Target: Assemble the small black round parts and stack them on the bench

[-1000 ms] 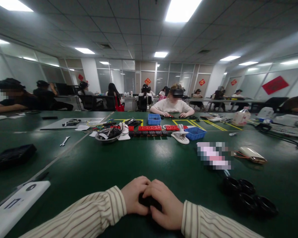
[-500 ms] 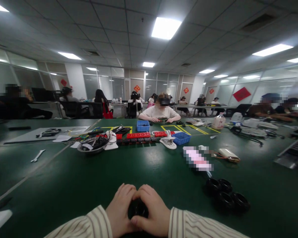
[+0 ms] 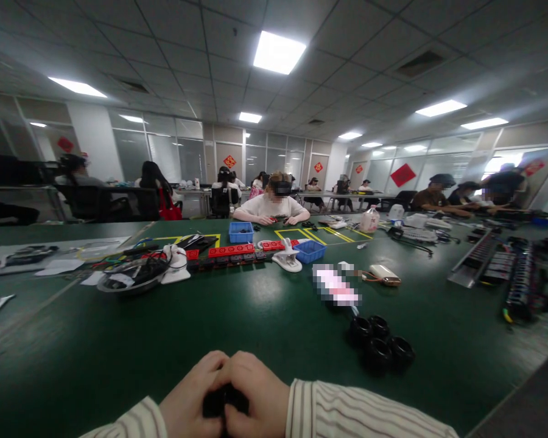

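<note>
Near the bottom edge of the head view, my left hand (image 3: 187, 394) and my right hand (image 3: 261, 390) are wrapped together round a black, rounded object (image 3: 214, 403). Fingers cover most of it, so its exact kind cannot be made out. My fingertips meet over its far side, and the right thumb presses on its near side. Several black, tyre-like rings (image 3: 378, 354) sit in a cluster on the green tabletop (image 3: 274, 325), to the right of my hands.
Beyond the rings lie a blurred-out pink item (image 3: 335, 285) and a cream power bank (image 3: 384, 275). Red-and-black blocks (image 3: 232, 254), blue bins (image 3: 310, 250), a white clamp (image 3: 287, 257) and a bowl of cables (image 3: 134, 277) line the middle. A person (image 3: 271, 204) sits opposite.
The view has turned to the right, so the table's contents appear further left and more of the right side shows. Both hands remain closed round the black object, lower in view.
</note>
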`<state>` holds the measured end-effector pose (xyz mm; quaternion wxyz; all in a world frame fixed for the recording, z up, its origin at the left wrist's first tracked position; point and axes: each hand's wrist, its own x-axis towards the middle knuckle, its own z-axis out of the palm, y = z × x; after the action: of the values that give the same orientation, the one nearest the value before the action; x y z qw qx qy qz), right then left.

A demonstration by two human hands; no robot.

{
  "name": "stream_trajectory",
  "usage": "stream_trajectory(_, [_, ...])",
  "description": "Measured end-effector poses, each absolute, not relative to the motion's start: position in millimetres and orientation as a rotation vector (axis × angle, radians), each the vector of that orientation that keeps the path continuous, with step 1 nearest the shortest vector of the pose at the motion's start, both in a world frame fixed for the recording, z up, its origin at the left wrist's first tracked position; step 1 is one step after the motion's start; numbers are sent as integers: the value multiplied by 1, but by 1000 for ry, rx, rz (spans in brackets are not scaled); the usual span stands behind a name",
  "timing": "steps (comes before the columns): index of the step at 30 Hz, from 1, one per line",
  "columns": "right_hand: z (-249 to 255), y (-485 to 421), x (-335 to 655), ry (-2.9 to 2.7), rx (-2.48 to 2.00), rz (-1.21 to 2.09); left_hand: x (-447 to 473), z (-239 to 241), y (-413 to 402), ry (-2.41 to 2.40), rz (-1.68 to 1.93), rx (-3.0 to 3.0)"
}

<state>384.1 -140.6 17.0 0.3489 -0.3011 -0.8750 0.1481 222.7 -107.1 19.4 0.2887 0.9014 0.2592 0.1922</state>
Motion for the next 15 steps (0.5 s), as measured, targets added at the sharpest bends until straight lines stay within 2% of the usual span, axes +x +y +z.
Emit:
stream_trajectory(6, [23,-142,387,-2222,-630,403,218,2,-102,763,575,2544])
stream_trajectory(15, [12,-138,385,-2185,-1037,308,222,-10,-109,985,663,2615])
